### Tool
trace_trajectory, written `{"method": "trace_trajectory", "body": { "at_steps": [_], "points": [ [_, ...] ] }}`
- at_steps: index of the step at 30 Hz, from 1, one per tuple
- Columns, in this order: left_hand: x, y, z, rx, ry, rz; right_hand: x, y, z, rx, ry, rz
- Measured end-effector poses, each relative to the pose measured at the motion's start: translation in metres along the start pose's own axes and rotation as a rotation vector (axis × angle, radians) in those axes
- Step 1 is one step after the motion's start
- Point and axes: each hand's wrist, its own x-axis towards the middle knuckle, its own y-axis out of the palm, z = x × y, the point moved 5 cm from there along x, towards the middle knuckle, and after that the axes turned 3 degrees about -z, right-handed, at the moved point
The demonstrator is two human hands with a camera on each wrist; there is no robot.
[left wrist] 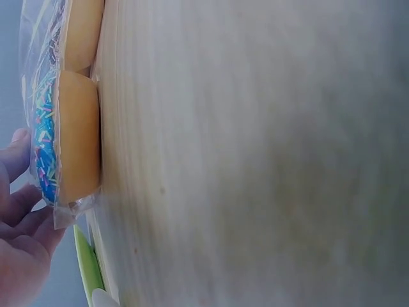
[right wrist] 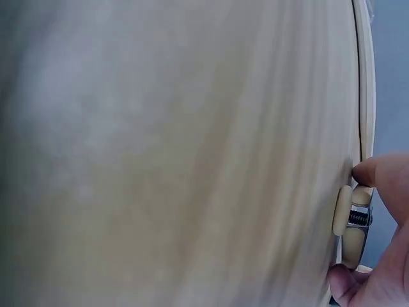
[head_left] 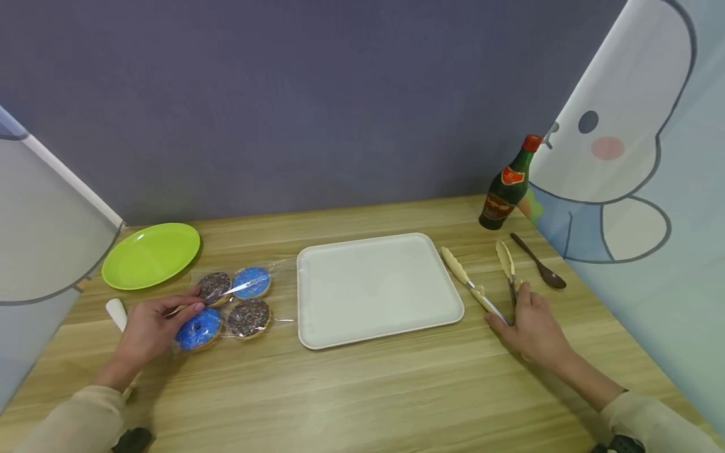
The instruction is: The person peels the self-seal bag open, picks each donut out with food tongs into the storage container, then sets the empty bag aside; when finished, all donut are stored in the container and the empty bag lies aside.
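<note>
My left hand (head_left: 150, 324) pinches the left end of a clear plastic bag of doughnuts (head_left: 249, 319). Blue-iced and dark brown doughnuts with sprinkles lie inside it, flat on the table. In the left wrist view, the fingers (left wrist: 22, 150) are against the bag beside the nearest blue doughnut (left wrist: 48, 144). My right hand (head_left: 535, 330) grips a pair of tongs (head_left: 489, 305) at the hinge end, thumb on one side and fingers on the other. The tongs are spread, their cream tips lying away from me. A spring shows between their arms in the right wrist view.
A white rectangular tray (head_left: 379, 289) lies mid-table between the hands. At the back left is a green plate (head_left: 151, 256), with a white handle (head_left: 116, 313) near the left hand. A dark bottle (head_left: 504, 192) and a brown spoon (head_left: 538, 261) are at the right.
</note>
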Motion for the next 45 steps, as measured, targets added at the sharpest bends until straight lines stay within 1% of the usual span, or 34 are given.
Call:
{"method": "trace_trajectory", "body": {
  "at_steps": [2, 7, 9, 15, 19, 24, 26, 28, 30, 33, 35, 37, 41, 45],
  "points": [
    [0.000, -0.002, -0.006, 0.007, -0.011, 0.006, 0.001, 0.001, -0.002, 0.010, 0.018, 0.028],
    [0.000, -0.003, -0.006, 0.021, -0.023, 0.011, 0.002, 0.004, -0.007, 0.060, 0.103, 0.159],
    [0.000, -0.003, -0.006, 0.028, -0.034, 0.019, 0.003, 0.003, -0.009, 0.089, 0.142, 0.195],
    [0.000, -0.002, -0.006, 0.039, -0.060, 0.044, 0.006, -0.005, -0.012, 0.140, 0.184, 0.170],
    [-0.001, -0.002, -0.005, 0.037, -0.063, 0.050, 0.007, -0.007, -0.018, 0.134, 0.218, 0.179],
    [-0.001, -0.001, -0.004, 0.041, -0.064, 0.051, 0.008, -0.008, -0.028, 0.094, 0.259, 0.189],
    [-0.001, -0.001, -0.004, 0.045, -0.061, 0.049, 0.009, -0.009, -0.031, 0.083, 0.255, 0.179],
    [-0.001, 0.000, -0.002, 0.043, -0.057, 0.041, 0.012, -0.012, -0.033, 0.096, 0.244, 0.163],
    [-0.001, 0.000, -0.002, 0.047, -0.055, 0.040, 0.015, -0.016, -0.032, 0.113, 0.224, 0.124],
    [-0.001, 0.000, -0.002, 0.040, -0.067, 0.040, 0.021, -0.024, -0.025, 0.156, 0.172, 0.048],
    [-0.001, -0.001, -0.003, 0.044, -0.080, 0.047, 0.026, -0.029, -0.016, 0.167, 0.125, 0.008],
    [-0.001, -0.001, -0.003, 0.044, -0.090, 0.052, 0.031, -0.033, -0.004, 0.181, 0.074, -0.013],
    [-0.001, -0.001, -0.002, 0.050, -0.102, 0.060, 0.038, -0.035, 0.021, 0.219, 0.007, -0.001],
    [-0.001, -0.001, -0.002, 0.048, -0.103, 0.061, 0.042, -0.031, 0.043, 0.249, -0.064, 0.001]
  ]
}}
